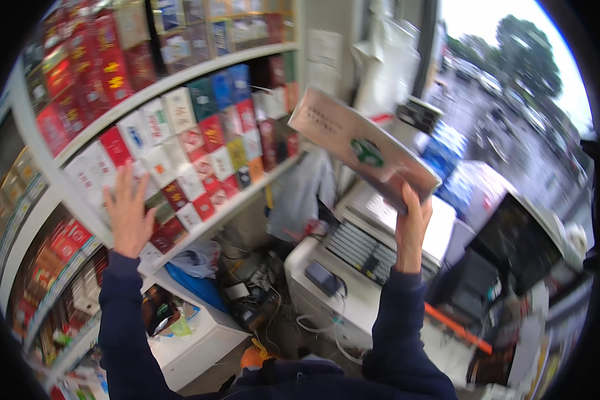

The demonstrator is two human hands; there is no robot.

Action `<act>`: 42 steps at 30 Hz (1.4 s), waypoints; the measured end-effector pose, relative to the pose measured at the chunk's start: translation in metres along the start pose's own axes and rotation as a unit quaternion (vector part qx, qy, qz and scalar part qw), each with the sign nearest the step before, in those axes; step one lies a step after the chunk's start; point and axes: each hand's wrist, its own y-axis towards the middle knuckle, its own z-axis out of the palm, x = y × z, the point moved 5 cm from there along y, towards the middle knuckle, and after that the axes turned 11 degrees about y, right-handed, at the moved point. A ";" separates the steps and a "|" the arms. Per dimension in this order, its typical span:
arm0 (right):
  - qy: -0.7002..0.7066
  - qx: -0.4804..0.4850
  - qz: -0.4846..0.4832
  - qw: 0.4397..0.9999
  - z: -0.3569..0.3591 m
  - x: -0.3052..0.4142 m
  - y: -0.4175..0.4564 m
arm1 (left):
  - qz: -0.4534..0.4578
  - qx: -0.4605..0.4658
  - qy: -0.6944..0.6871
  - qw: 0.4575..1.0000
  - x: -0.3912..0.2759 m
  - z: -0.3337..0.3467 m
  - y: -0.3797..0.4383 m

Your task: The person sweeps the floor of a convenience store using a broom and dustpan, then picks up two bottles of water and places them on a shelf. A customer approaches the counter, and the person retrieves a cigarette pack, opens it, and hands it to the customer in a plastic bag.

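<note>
My right hand [414, 225] grips one end of a long flat carton [350, 142], pinkish-brown with a green emblem and small writing. The carton is held up in the air, tilted, above the counter with the keyboard [360, 250]. On the left, my left hand [129, 210] is spread with its fingers apart, in front of the shelf of stacked boxes [180, 167]. Nothing is in that hand; whether its fingertips touch the white boxes [87, 172] I cannot tell. These boxes are red, white, blue and green, packed side by side.
A monitor [520, 240] and an orange bar [457, 327] are at the right. Cables [260, 285] lie tangled on the floor between the counter and a white cabinet [200, 345]. Blue-wrapped packs [445, 150] stand by the window. A grey cloth or bag [300, 195] hangs below the shelf.
</note>
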 end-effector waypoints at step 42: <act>0.055 -0.481 0.030 0.875 -0.185 0.269 -0.483 | 0.115 0.542 -0.818 0.155 -0.405 -0.198 -0.262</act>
